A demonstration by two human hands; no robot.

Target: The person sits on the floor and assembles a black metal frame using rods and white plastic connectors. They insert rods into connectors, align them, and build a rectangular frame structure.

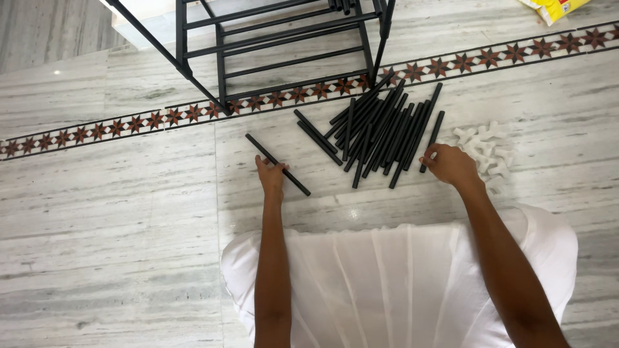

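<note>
My left hand rests on a single black rod that lies slanted on the marble floor, fingers over its middle. My right hand is closed at the near end of a black rod at the right edge of a pile of several black rods. The pile fans out on the floor between my hands. A heap of white plastic connectors lies just right of my right hand.
A black metal frame rack stands on the floor beyond the pile. A patterned star border runs across the marble. A yellow packet lies at the far right. My white garment covers the near floor.
</note>
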